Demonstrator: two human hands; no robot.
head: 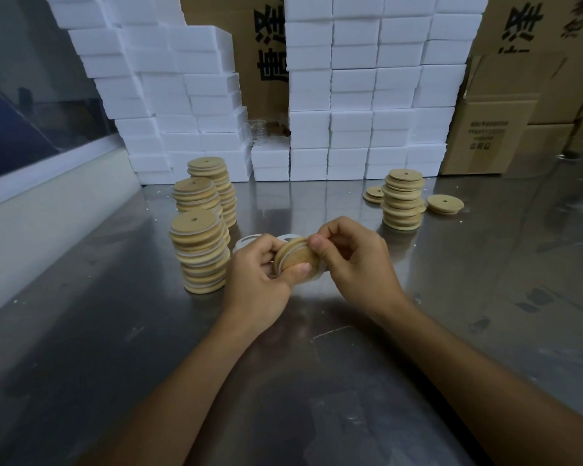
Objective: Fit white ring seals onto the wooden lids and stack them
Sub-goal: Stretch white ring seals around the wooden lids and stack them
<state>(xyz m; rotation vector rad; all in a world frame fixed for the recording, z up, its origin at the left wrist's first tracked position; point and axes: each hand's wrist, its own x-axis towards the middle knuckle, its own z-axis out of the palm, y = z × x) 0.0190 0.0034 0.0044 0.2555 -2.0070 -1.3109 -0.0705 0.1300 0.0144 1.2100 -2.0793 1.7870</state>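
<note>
On steel table [115,331], far left: 3 stacks of lids w/ white seals [201,253], nearest one just beside left hand [260,277]. Loose white rings [246,242] lie behind that hand. Left hand is closed round wooden lid [298,260], thumb pressed on its face, lid tilted on edge above table. Right hand [350,257] pinches white seal at lid's top rim w/ thumb and forefinger. Further right: stack of bare lids [403,200], 2 loose lids beside it.
</note>
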